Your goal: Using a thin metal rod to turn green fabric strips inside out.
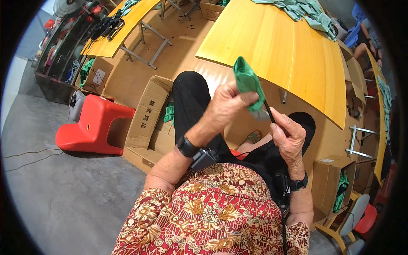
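My left hand (pixel 226 104) is closed around a green fabric piece (pixel 246 80), raised over my lap with its folded end pointing up. A thin black rod or strip (pixel 269 112) runs from the lower end of the fabric to my right hand (pixel 288 135), which pinches it between thumb and fingers. Whether the strip goes inside the fabric or lies behind it, I cannot tell. A greyish flap (pixel 260 114) hangs just under the green piece.
An open cardboard box (pixel 142 115) with green fabric (pixel 169 113) stands by my left knee, beside a red plastic chair (pixel 91 127). A yellow table (pixel 272 46) bearing green cloth (pixel 304 15) lies ahead. Another box (pixel 327 178) and a wooden-framed chair (pixel 352 212) are at right.
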`<state>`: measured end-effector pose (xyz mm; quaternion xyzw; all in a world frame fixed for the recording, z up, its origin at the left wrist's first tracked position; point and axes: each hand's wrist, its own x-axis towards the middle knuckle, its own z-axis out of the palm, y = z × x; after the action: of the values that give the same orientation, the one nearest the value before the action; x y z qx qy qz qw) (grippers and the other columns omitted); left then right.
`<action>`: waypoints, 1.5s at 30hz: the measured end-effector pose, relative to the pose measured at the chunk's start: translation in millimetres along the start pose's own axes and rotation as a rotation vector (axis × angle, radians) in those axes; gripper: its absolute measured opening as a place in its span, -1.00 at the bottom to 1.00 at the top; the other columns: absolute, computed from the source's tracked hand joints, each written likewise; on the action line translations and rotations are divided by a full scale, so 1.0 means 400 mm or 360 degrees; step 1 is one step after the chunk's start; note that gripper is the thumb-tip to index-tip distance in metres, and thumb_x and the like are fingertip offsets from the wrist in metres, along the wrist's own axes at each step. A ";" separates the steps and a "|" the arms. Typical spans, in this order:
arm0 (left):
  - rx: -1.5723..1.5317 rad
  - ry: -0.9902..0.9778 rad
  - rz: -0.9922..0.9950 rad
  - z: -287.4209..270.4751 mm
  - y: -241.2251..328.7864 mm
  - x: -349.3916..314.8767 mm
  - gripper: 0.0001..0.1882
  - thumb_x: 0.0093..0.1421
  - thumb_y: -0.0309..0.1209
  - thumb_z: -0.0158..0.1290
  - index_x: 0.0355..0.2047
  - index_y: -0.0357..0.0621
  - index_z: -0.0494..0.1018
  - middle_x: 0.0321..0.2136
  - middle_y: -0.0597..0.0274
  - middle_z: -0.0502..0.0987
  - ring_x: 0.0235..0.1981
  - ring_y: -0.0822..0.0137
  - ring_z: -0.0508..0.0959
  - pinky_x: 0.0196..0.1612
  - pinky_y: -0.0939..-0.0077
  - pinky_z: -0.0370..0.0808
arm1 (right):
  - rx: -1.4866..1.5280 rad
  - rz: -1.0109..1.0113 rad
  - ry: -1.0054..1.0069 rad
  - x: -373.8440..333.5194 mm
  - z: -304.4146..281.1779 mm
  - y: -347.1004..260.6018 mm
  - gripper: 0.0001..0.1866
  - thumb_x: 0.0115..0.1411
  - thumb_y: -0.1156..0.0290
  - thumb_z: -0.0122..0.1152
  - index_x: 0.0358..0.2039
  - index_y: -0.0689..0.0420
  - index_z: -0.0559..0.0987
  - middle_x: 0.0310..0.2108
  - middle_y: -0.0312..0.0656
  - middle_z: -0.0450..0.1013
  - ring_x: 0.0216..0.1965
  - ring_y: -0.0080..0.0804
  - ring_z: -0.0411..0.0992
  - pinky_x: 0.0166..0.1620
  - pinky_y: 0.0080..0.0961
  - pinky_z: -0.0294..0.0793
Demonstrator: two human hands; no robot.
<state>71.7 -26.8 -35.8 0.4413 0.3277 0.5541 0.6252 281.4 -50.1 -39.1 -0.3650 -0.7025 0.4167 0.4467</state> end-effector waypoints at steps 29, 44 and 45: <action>0.0052 0.0397 0.0316 -0.003 0.012 -0.010 -0.74 0.29 -0.41 0.09 -0.06 -0.26 0.47 -0.24 0.34 0.58 -0.23 0.55 0.52 -0.08 0.63 0.45 | 0.0112 0.0140 0.0200 -0.036 0.065 0.035 -0.65 0.25 0.64 0.07 0.05 0.21 0.54 -0.46 -0.32 0.39 -0.47 -0.61 0.34 -0.38 -0.70 0.35; 0.0271 0.0316 0.0317 -0.004 0.050 -0.010 -0.82 0.28 -0.41 0.10 -0.18 -0.26 0.52 -0.34 0.39 0.58 -0.32 0.60 0.50 -0.19 0.68 0.44 | 0.0007 0.0033 0.0175 -0.033 0.047 0.037 -0.63 0.20 0.69 0.08 0.03 0.24 0.55 -0.49 -0.27 0.39 -0.49 -0.57 0.35 -0.38 -0.66 0.36; 0.0176 0.0365 0.0341 0.005 0.066 -0.008 -0.83 0.28 -0.42 0.11 -0.18 -0.26 0.52 -0.35 0.39 0.58 -0.32 0.60 0.50 -0.20 0.68 0.44 | 0.0006 0.0029 0.0177 -0.031 0.045 0.033 -0.63 0.20 0.69 0.08 0.03 0.24 0.55 -0.49 -0.27 0.39 -0.49 -0.57 0.35 -0.38 -0.66 0.36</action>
<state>62.2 -30.6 -11.0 0.4412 0.3781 0.6454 0.4958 270.8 -60.4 -59.8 -0.3931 -0.6725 0.4013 0.4819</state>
